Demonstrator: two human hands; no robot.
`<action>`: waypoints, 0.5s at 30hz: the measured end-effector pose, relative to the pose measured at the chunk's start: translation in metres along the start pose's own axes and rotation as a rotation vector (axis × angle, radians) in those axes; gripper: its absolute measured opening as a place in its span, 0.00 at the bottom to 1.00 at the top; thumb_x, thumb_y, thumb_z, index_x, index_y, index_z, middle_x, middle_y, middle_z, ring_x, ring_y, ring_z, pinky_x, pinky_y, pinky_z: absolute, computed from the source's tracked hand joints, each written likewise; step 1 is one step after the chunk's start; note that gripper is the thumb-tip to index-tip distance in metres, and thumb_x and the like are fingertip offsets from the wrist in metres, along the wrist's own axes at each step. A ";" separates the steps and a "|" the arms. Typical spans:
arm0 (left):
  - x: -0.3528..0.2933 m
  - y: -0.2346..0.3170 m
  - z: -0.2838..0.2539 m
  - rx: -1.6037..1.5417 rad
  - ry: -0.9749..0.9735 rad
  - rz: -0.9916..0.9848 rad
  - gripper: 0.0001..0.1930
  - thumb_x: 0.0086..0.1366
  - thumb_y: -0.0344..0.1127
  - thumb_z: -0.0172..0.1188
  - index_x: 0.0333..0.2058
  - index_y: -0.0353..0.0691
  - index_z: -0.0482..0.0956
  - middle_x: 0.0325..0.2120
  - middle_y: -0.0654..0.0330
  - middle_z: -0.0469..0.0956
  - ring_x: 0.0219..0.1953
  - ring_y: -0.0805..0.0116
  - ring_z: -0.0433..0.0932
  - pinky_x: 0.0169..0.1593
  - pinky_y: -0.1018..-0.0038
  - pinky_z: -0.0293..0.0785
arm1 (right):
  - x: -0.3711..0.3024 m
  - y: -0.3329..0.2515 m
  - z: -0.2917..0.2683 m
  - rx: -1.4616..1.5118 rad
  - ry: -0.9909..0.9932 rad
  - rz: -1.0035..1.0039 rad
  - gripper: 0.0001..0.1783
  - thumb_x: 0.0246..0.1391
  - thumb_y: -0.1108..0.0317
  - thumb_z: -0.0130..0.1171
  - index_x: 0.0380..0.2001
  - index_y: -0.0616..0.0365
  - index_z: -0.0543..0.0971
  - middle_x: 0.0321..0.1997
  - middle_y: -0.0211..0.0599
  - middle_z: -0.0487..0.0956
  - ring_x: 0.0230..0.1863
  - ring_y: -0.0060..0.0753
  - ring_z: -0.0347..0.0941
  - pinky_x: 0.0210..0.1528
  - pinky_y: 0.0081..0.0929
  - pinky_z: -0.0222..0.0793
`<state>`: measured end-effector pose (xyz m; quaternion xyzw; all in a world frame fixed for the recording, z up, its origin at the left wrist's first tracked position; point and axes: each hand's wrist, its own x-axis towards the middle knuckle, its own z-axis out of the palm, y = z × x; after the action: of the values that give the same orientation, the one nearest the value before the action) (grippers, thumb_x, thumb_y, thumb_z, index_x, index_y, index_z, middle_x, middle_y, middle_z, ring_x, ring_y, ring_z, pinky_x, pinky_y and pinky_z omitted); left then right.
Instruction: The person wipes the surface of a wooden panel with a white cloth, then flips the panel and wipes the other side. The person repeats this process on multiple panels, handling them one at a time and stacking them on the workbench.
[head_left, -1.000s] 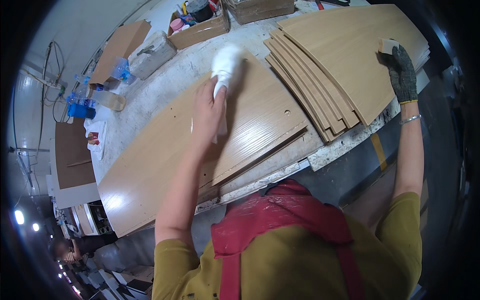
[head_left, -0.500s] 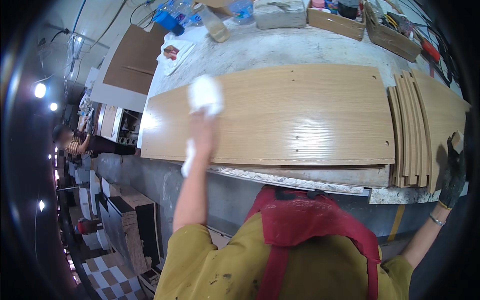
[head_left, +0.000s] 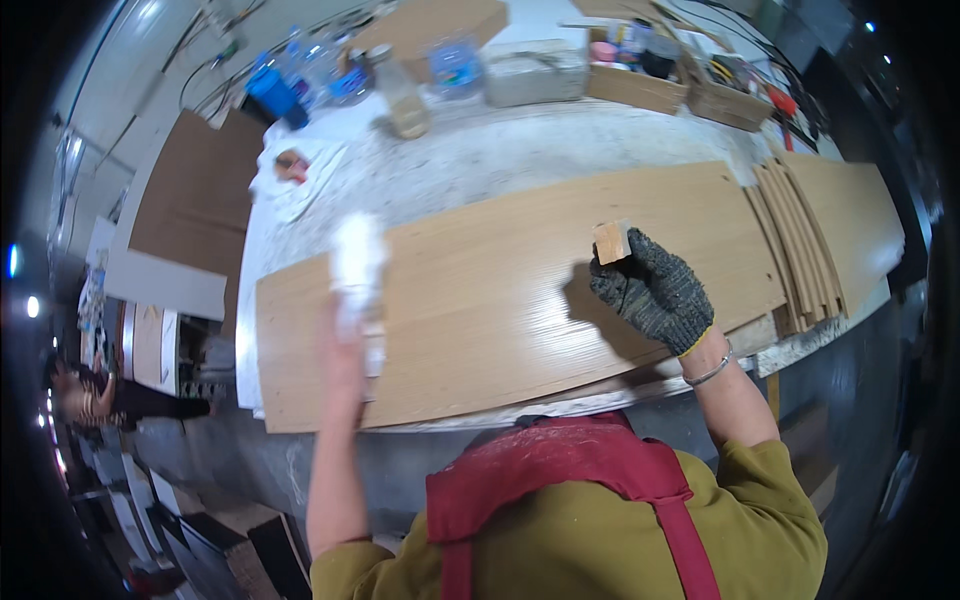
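Your left hand [head_left: 345, 350] grips a bunched white cloth [head_left: 358, 258] over the long light-brown wood-grain panel [head_left: 480, 300], laid along the tabletop [head_left: 480, 140]'s near edge; your grey-gloved right hand [head_left: 660, 300] pinches a small tan block [head_left: 611, 243], apparently leaving one face free.

My left hand [head_left: 343, 350] is blurred, my right hand [head_left: 655, 300] shadows the glare-streaked board [head_left: 480, 300], and dark edges curve around.

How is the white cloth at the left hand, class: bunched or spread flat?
Bunched: the white cloth forms a narrow wad at the left hand, a loose end beside it; blur hides the folds.
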<state>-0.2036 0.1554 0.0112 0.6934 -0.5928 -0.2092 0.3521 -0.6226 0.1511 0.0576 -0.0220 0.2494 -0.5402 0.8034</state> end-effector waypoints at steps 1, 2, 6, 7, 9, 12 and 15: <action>-0.009 -0.017 0.009 0.160 -0.139 0.197 0.28 0.62 0.37 0.58 0.61 0.37 0.66 0.57 0.45 0.68 0.59 0.48 0.67 0.63 0.59 0.60 | 0.014 0.021 0.013 -0.003 -0.012 0.065 0.16 0.60 0.61 0.58 0.45 0.62 0.76 0.41 0.52 0.80 0.41 0.47 0.78 0.47 0.41 0.79; -0.013 -0.001 0.015 0.447 -0.151 0.539 0.29 0.59 0.38 0.60 0.59 0.41 0.69 0.57 0.47 0.68 0.59 0.45 0.64 0.63 0.54 0.59 | 0.026 0.042 0.029 -0.052 -0.011 0.040 0.16 0.61 0.61 0.58 0.46 0.61 0.76 0.41 0.51 0.80 0.41 0.46 0.79 0.46 0.38 0.79; -0.023 0.003 0.003 0.127 -0.296 0.529 0.23 0.59 0.37 0.61 0.55 0.47 0.74 0.51 0.50 0.72 0.55 0.47 0.68 0.59 0.55 0.64 | 0.075 0.103 0.076 -0.515 -0.058 -0.061 0.18 0.62 0.59 0.56 0.51 0.57 0.76 0.39 0.40 0.82 0.39 0.35 0.79 0.42 0.31 0.77; -0.021 0.013 -0.011 0.035 -0.379 0.488 0.22 0.60 0.37 0.60 0.54 0.47 0.75 0.50 0.51 0.73 0.54 0.48 0.69 0.57 0.55 0.66 | 0.082 0.124 0.106 -0.656 -0.140 -0.096 0.18 0.61 0.63 0.56 0.52 0.58 0.75 0.43 0.35 0.80 0.42 0.30 0.77 0.44 0.30 0.75; -0.027 0.012 -0.031 -0.024 -0.283 0.529 0.20 0.60 0.37 0.60 0.52 0.47 0.75 0.49 0.53 0.73 0.51 0.51 0.71 0.55 0.57 0.68 | 0.104 0.155 0.151 -1.197 -0.289 -0.206 0.18 0.60 0.66 0.57 0.53 0.59 0.75 0.46 0.34 0.78 0.45 0.26 0.74 0.48 0.28 0.72; -0.030 -0.029 -0.042 0.157 -0.118 0.437 0.20 0.58 0.37 0.61 0.51 0.47 0.75 0.48 0.55 0.74 0.49 0.53 0.72 0.54 0.58 0.69 | 0.148 0.224 0.202 -1.763 -0.611 -0.492 0.19 0.58 0.65 0.59 0.51 0.62 0.75 0.47 0.38 0.78 0.48 0.30 0.74 0.51 0.28 0.70; -0.031 -0.039 -0.044 0.132 -0.065 0.421 0.20 0.56 0.38 0.63 0.49 0.47 0.76 0.46 0.56 0.75 0.49 0.54 0.72 0.52 0.60 0.69 | 0.172 0.315 0.240 -1.936 -0.883 -0.481 0.23 0.56 0.56 0.61 0.51 0.59 0.76 0.47 0.46 0.79 0.44 0.40 0.77 0.51 0.32 0.71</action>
<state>-0.1528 0.1981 0.0077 0.5688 -0.7480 -0.1137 0.3226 -0.2003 0.0748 0.1069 -0.8852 0.2477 -0.2027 0.3376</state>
